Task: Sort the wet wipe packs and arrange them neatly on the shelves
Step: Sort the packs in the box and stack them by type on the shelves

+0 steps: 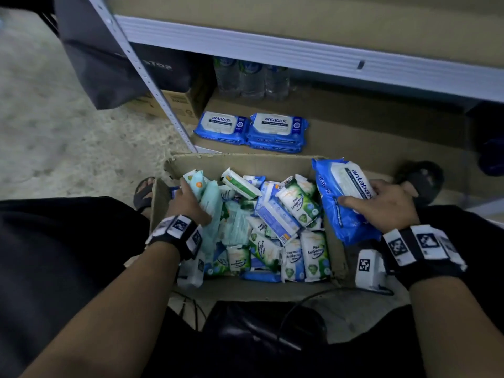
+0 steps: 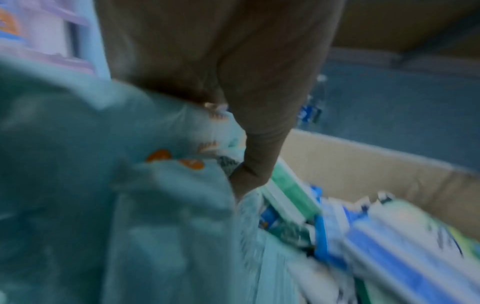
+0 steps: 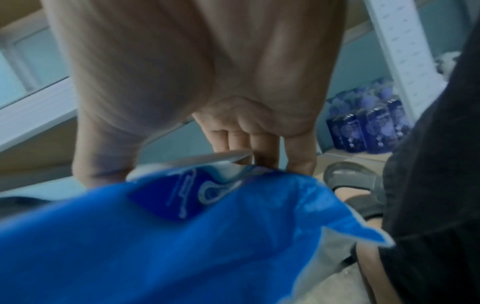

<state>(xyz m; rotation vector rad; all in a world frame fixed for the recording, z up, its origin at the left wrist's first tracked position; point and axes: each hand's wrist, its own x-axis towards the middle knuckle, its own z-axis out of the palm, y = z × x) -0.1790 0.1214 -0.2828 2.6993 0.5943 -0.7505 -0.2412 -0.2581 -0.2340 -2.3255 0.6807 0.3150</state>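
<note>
Over the cardboard box (image 1: 245, 159), right hand (image 1: 387, 205) grips a blue antabax pack (image 1: 341, 203), likely bound for matching shelf stacks (image 1: 251, 132); left hand (image 1: 185, 203) clutches teal packs (image 1: 210, 203), sorting.

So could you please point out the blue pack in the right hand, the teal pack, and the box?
blue pack (image 1: 344, 214), head view, lower blue wrapper.
teal pack (image 1: 211, 199), head view, its middle.
box (image 1: 245, 160), head view, far wall.

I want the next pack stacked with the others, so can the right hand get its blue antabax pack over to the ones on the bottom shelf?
Probably yes. The right hand already holds the blue antabax pack above the box's rim, and nothing stands between it and the shelved antabax packs.
</note>
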